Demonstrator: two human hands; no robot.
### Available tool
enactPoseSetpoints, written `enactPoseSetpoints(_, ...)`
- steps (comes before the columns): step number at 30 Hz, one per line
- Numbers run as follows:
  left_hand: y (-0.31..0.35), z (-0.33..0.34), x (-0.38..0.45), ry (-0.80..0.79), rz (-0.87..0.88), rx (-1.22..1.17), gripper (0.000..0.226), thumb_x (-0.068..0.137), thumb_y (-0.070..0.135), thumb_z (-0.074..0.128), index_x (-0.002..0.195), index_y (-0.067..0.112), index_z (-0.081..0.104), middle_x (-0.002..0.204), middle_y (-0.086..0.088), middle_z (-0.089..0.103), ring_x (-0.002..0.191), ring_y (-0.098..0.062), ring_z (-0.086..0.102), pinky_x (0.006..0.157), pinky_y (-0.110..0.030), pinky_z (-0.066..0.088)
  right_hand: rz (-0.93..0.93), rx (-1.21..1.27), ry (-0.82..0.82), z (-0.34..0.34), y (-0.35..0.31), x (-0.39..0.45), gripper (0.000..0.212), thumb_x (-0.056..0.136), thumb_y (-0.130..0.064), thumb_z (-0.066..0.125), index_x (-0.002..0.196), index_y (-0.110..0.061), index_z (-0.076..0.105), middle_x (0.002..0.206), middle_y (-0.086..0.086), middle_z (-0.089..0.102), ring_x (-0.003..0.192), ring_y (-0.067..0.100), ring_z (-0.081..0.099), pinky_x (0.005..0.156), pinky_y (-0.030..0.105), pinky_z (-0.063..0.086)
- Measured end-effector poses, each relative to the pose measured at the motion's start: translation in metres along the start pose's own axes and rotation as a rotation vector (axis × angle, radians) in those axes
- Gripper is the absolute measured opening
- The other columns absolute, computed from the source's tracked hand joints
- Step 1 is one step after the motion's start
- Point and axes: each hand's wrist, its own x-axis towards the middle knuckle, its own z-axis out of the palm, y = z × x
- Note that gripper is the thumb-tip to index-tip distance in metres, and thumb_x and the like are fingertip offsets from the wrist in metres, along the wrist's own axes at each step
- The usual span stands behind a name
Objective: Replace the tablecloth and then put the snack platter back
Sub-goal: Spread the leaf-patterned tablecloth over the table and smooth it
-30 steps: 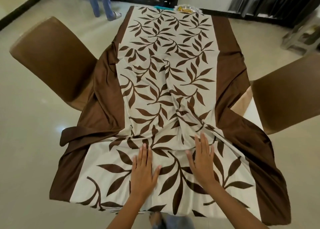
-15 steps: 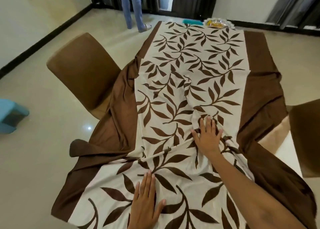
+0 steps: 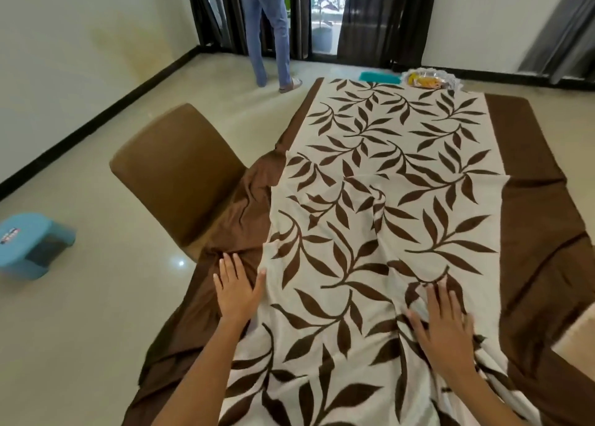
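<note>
The only marking I can spot is a small sticker on top of the blue stool (image 3: 30, 243) out on the floor to my left, too blurred to read.

The tablecloth (image 3: 380, 200) lies spread over the table under both my palms: a cream middle panel printed with brown leaves, plain brown bands down each side. It is wrinkled near me, with a ridge running up the middle. My left hand (image 3: 236, 288) lies flat where the left brown band meets the cream panel, fingers straight and slightly fanned, thumb out on the cream. My right hand (image 3: 446, 326) presses flat on the leaf print, fingers spread over a bunch of creases. Neither hand pinches any cloth.

The snack platter (image 3: 426, 79) sits at the far end, beyond the cloth's far edge, well apart from my hands, just beside a teal object (image 3: 380, 78). A brown chair (image 3: 180, 171) stands at the table's left side, touching the draped band.
</note>
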Motion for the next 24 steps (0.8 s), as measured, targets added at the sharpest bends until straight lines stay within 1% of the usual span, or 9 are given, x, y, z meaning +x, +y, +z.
enactPoseSetpoints(2, -0.003, -0.009, 0.028, -0.002, 0.016, 0.022, 0.088, 0.087, 0.071, 0.01, 0.151, 0.01, 0.006, 0.158, -0.012, 0.006, 0.146, -0.026, 0.003, 0.117, -0.043, 0.001, 0.0, -0.013, -0.009, 0.005, 0.002, 0.005, 0.086, 0.087, -0.07, 0.009, 0.138, -0.009, 0.043, 0.144, 0.018, 0.041, 0.13, 0.039, 0.039, 0.097, 0.062, 0.035)
enactPoseSetpoints(5, -0.007, -0.024, 0.055, -0.029, -0.038, -0.052, 0.087, 0.086, 0.067, 0.011, 0.151, 0.01, 0.006, 0.158, -0.011, 0.008, 0.146, -0.026, 0.005, 0.118, -0.044, 0.002, 0.02, 0.049, 0.03, 0.004, 0.006, 0.011, 0.083, 0.085, -0.07, 0.012, 0.144, -0.014, 0.032, 0.151, 0.01, 0.031, 0.138, 0.031, 0.03, 0.107, 0.057, 0.027)
enactPoseSetpoints(7, 0.002, -0.022, 0.051, 0.039, -0.054, -0.031, 0.09, 0.084, 0.068, 0.004, 0.15, 0.006, 0.006, 0.158, -0.012, 0.006, 0.146, -0.026, 0.004, 0.118, -0.048, 0.003, 0.105, 0.097, 0.077, -0.002, 0.011, 0.012, 0.079, 0.087, -0.067, 0.017, 0.145, -0.014, 0.029, 0.152, 0.009, 0.028, 0.139, 0.03, 0.026, 0.108, 0.055, 0.024)
enactPoseSetpoints(9, 0.023, -0.01, 0.031, 0.12, 0.068, -0.02, 0.086, 0.089, 0.066, 0.002, 0.15, 0.006, 0.006, 0.158, -0.012, 0.004, 0.146, -0.026, 0.002, 0.118, -0.047, 0.001, 0.239, 0.114, 0.116, -0.008, 0.021, 0.011, 0.077, 0.091, -0.066, 0.023, 0.144, -0.012, 0.03, 0.151, 0.014, 0.029, 0.139, 0.034, 0.024, 0.107, 0.059, 0.023)
enactPoseSetpoints(13, 0.093, 0.033, -0.035, 0.038, 0.473, -0.092, 0.078, 0.092, 0.059, 0.012, 0.151, 0.008, 0.009, 0.159, -0.009, 0.001, 0.146, -0.02, -0.002, 0.117, -0.037, -0.005, 0.54, 0.176, 0.036, -0.018, 0.04, 0.018, 0.094, 0.081, -0.073, 0.013, 0.147, -0.006, 0.022, 0.155, 0.019, 0.016, 0.143, 0.035, 0.011, 0.113, 0.057, 0.015)
enactPoseSetpoints(17, 0.173, 0.071, -0.107, -0.064, 0.816, -0.089, 0.071, 0.096, 0.055, 0.018, 0.152, 0.012, 0.006, 0.159, -0.005, -0.005, 0.146, -0.018, -0.006, 0.116, -0.033, -0.011, 0.599, 0.067, 0.01, -0.024, 0.077, 0.035, 0.087, 0.085, -0.072, 0.014, 0.148, -0.013, 0.022, 0.157, 0.014, 0.01, 0.144, 0.032, 0.008, 0.113, 0.056, 0.012)
enactPoseSetpoints(20, 0.208, 0.089, -0.142, -0.181, 0.904, -0.029, 0.072, 0.097, 0.059, 0.012, 0.151, 0.011, 0.012, 0.158, -0.008, 0.007, 0.145, -0.025, 0.011, 0.115, -0.04, 0.004, 0.585, 0.057, -0.047, -0.035, 0.113, 0.05, 0.076, 0.086, -0.069, 0.015, 0.15, -0.027, 0.012, 0.159, 0.004, 0.002, 0.145, 0.026, 0.002, 0.113, 0.058, 0.005)
enactPoseSetpoints(22, 0.222, 0.098, -0.15, -0.193, 0.875, 0.03, 0.073, 0.097, 0.06, 0.012, 0.149, 0.009, 0.021, 0.155, -0.011, 0.019, 0.142, -0.028, 0.024, 0.112, -0.044, 0.013, 0.594, 0.08, -0.055, -0.045, 0.132, 0.061, 0.071, 0.087, -0.07, 0.014, 0.149, -0.036, 0.01, 0.159, 0.002, -0.002, 0.145, 0.027, -0.003, 0.11, 0.062, 0.0)
enactPoseSetpoints(24, 0.23, 0.106, -0.153, -0.178, 0.829, 0.067, 0.073, 0.096, 0.06, 0.017, 0.147, 0.008, 0.023, 0.153, -0.013, 0.026, 0.139, -0.03, 0.03, 0.114, -0.049, 0.02, 0.684, 0.116, -0.028, -0.046, 0.145, 0.063, 0.068, 0.089, -0.069, 0.015, 0.148, -0.036, 0.011, 0.159, 0.004, -0.003, 0.144, 0.031, -0.006, 0.107, 0.065, -0.002)
